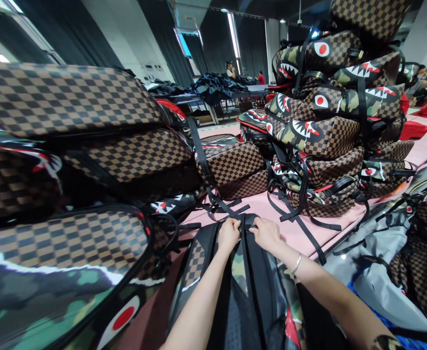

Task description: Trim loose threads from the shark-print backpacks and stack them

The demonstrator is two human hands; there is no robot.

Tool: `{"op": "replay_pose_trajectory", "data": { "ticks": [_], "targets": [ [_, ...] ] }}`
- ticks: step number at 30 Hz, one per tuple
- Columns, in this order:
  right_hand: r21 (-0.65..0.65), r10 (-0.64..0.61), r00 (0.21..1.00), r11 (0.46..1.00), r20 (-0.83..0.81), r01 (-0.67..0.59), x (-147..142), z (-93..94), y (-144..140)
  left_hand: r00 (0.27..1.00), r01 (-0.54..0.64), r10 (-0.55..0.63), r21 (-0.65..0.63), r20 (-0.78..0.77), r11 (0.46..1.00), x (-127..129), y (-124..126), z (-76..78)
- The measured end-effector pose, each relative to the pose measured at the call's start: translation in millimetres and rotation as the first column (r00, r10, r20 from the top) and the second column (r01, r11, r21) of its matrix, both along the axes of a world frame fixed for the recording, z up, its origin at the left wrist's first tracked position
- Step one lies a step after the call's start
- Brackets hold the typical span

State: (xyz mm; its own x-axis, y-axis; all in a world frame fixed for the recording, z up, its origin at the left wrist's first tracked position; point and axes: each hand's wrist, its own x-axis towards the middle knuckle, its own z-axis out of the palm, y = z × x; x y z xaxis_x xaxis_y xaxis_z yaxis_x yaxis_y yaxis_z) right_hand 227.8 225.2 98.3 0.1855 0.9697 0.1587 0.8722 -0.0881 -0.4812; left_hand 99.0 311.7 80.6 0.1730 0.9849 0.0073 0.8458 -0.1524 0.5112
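Note:
A backpack [240, 291] lies in front of me on the pink table, its black back panel and shoulder straps facing up. Brown-and-black checks and camouflage show along its sides. At its top end my left hand [229, 235] is closed in a fist-like grip on the left black strap. My right hand [267, 234], with a silver bracelet on the wrist, pinches a small black part at the top of the right shoulder strap [254, 272]. The fingertips of both hands are partly hidden, so the exact piece in each grip is unclear.
Checked backpacks [71, 102] are stacked close on my left, with another tall pile [326, 131] ahead to the right. Loose straps trail over the pink tabletop [330, 238]. Grey material [376, 272] and more bags lie off the right edge. People work in the background.

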Motion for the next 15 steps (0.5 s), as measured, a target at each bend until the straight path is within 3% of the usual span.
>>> {"op": "replay_pose_trajectory", "data": {
  "ticks": [15],
  "targets": [
    [0.075,-0.005,0.988,0.997,-0.155,0.016,4,-11.2,10,0.998,-0.034,0.032,0.034,0.048,0.999,2,-3,-7.0]
  ]
}}
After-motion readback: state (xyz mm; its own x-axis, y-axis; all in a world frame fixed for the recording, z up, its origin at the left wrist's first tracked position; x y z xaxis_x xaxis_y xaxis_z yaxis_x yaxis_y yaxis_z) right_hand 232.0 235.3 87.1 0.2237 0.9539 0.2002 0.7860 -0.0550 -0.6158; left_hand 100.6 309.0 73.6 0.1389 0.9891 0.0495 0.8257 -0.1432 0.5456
